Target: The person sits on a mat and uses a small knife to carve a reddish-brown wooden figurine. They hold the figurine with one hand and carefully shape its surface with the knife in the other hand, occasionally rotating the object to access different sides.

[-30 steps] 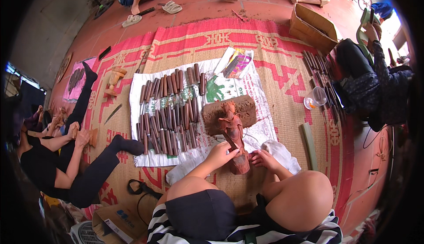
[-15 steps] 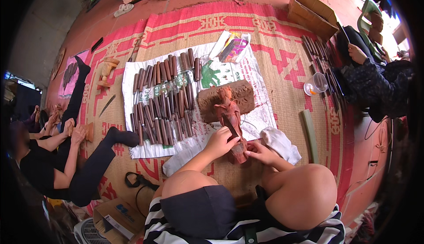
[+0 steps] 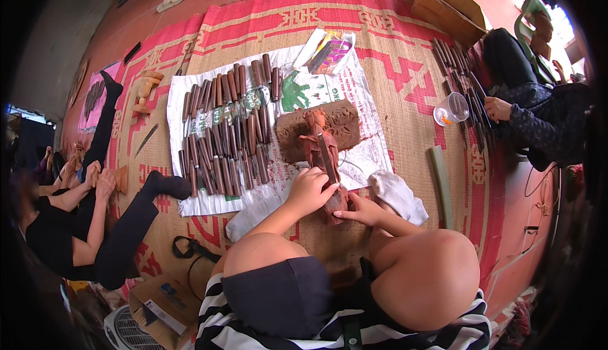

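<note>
A carved reddish-brown wooden figure (image 3: 314, 148) leans away from me, its upper end on a dark brown carved block (image 3: 345, 122). My left hand (image 3: 310, 193) is closed around a dark, narrow carving chisel (image 3: 328, 153) that lies along the figure's front. Where its cutting edge meets the wood I cannot make out. My right hand (image 3: 359, 211) grips the figure's base from the right, thumb against the wood. Beneath the block lies a white printed sack (image 3: 373, 153). To the left on it are rows of wooden-handled carving tools (image 3: 218, 141).
A crumpled white cloth (image 3: 396, 191) lies right of my hands, near a greenish strip (image 3: 441, 185). A clear plastic cup (image 3: 451, 110) stands by more tools. One person sits at the right, another at the left with legs stretched onto the mat (image 3: 405, 128). A cardboard box (image 3: 449, 8) stands at the back.
The chisel has moved farther up the figure and stands straighter. My right hand keeps its hold on the base. The right-hand person's hand has lowered. The whole view has shifted slightly.
</note>
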`<move>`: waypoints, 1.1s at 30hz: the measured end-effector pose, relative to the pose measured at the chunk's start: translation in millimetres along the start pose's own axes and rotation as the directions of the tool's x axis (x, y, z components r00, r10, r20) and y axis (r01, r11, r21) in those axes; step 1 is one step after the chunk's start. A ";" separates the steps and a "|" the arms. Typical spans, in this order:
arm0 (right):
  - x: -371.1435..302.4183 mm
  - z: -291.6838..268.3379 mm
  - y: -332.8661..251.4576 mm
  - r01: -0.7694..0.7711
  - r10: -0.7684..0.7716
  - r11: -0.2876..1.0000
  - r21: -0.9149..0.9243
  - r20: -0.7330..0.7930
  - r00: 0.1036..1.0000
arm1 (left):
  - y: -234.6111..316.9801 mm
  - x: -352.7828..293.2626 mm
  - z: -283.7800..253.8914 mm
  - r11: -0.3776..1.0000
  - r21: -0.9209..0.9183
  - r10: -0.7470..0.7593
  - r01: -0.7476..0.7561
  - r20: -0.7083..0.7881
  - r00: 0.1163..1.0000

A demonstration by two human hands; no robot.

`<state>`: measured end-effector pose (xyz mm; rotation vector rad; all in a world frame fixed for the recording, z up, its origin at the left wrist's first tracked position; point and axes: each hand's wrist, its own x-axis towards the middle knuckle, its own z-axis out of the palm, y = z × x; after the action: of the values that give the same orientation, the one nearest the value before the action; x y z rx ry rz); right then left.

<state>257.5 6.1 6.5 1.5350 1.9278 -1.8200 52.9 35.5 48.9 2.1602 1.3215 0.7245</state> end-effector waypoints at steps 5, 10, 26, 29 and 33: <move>-1.3 3.5 -1.1 0.035 -0.033 0.998 0.060 -0.040 0.999 | -0.1 4.3 -2.6 0.998 -0.061 0.013 -0.016 -0.050 0.999; -4.1 -0.1 -2.4 0.002 -0.004 0.994 0.111 0.011 1.000 | -4.0 1.8 5.3 0.978 -0.206 -0.010 -0.021 -0.150 0.989; -1.1 2.1 2.3 0.059 -0.060 0.985 0.164 0.001 0.998 | -6.6 13.3 10.7 0.987 -0.097 0.126 -0.126 -0.005 0.992; -3.4 -2.8 -6.9 0.010 -0.013 0.994 0.106 0.026 1.000 | -8.3 11.0 15.6 0.991 -0.060 0.120 -0.122 -0.035 0.992; -2.4 -1.2 -1.7 0.003 -0.005 0.994 0.111 0.021 1.000 | -6.5 12.8 18.4 0.982 -0.146 0.110 -0.122 -0.091 0.990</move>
<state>258.2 6.0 9.6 1.5375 1.8514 -1.9672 65.9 47.1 33.4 2.1187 1.1475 0.9383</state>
